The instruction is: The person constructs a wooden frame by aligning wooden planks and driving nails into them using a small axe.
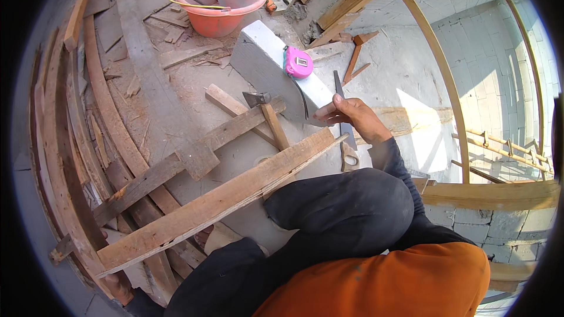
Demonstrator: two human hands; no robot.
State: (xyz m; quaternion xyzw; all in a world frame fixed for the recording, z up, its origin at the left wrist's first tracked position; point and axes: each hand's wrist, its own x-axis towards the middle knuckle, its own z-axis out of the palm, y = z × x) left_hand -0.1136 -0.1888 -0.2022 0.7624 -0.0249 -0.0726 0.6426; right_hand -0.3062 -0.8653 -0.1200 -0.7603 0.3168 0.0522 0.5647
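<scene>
the right hand (359, 120) has thumb and fingertips bent together at the near right end of the grey block (257, 70); how firmly they pinch, i cannot tell. a pink tape measure (298, 63) rests on the block's pale narrow face. nearer the person than the block, a long wooden board (217, 199) slants down leftward to the left hand (120, 287), its grip mostly hidden. right of the block lies a handsaw (352, 141); behind it, leftward, stands a red bucket (214, 23).

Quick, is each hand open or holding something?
Left hand: at the plank's left end, partly hidden; grip can't be told.
Right hand: half-curled at the block's near end; firm hold can't be told.
</scene>
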